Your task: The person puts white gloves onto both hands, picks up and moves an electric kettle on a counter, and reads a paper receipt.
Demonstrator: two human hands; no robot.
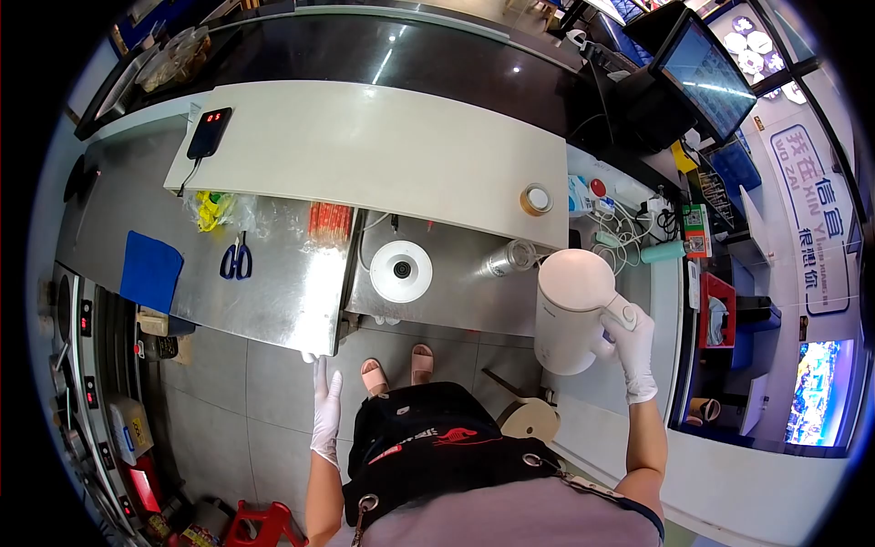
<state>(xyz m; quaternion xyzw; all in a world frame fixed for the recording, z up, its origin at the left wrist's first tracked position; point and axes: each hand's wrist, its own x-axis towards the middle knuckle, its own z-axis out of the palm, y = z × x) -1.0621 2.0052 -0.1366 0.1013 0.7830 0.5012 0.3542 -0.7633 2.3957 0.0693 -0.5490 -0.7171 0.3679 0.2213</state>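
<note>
My right hand (631, 348), in a white glove, is closed round the handle of a white electric kettle (569, 314) at the right of the steel counter. The kettle's lid faces up. My left hand (326, 406), also gloved, hangs just in front of the counter's edge with its fingers apart and nothing in it. Between the hands, on the steel counter (437, 305), sits a round white kettle base (401, 271) with a black centre. A clear glass (513, 258) lies or leans beside the kettle.
Dark-handled scissors (236, 260), a blue cloth (151, 272) and red-wrapped packets (329, 222) rest on the left counter. Tape (536, 200) and a digital display (211, 131) lie on the pale shelf (383, 137). Cables (622, 228) and a green bottle (663, 252) are at right.
</note>
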